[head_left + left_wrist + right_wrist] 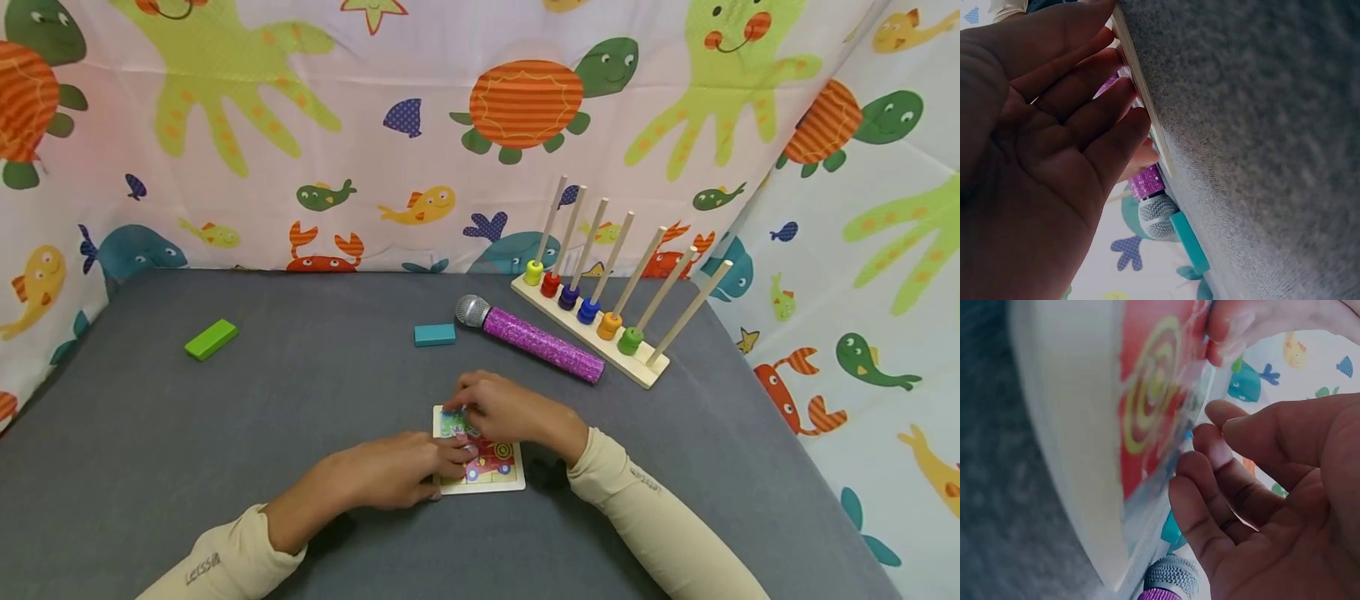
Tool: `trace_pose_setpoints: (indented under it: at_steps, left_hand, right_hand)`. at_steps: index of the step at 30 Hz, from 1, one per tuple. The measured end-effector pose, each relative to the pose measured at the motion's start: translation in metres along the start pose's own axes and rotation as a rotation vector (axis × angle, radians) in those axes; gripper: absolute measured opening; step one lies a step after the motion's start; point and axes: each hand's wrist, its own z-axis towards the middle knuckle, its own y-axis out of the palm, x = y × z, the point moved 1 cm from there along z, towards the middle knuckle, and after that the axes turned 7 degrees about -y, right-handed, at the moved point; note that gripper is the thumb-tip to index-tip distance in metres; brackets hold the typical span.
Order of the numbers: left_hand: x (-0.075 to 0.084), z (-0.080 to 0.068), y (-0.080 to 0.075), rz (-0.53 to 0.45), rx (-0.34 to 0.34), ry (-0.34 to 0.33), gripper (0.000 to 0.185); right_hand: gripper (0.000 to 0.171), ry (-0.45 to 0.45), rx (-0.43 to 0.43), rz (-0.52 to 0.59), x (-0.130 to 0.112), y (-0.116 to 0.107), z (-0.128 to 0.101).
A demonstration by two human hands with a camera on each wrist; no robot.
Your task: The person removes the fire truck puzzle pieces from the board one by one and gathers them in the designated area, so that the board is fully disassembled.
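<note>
Reading from the left, the near sleeve [217, 567] carries small dark lettering, too blurred to make out with certainty, and the other sleeve bears a similar mark; a flat green block [212, 339] lies on the grey felt-like table [150, 450], well apart from both hands; the left hand [382, 472] lies with fingers straight, their tips pressing on the left part of the small square puzzle board [495, 477], which rests flat near the table's front middle; the board is thin and pale-edged, with a glossy picture in red, yellow and green; the right hand [501, 410] rests over its far edge, fingers loosely bent onto the picture; beyond lie a teal block [435, 335], a glittery purple microphone [536, 337] with mesh head, and a wooden peg rack [600, 329] holding coloured rings.
</note>
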Motion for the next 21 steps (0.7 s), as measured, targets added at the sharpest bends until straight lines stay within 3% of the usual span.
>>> trace_pose_setpoints:
  at_steps: [14,21]
  left_hand:
    - [-0.0014,-0.0021,0.0004,-0.080,-0.033,-0.033,0.043]
    - [-0.0020,-0.0037,0.0016,-0.093,-0.033,-0.039,0.045]
  right_hand:
    - [0.024,-0.005,-0.023,-0.079,-0.0042,0.0013,0.0087]
    - [0.023,-0.043,0.008,-0.043,0.0013,0.0047,0.0083]
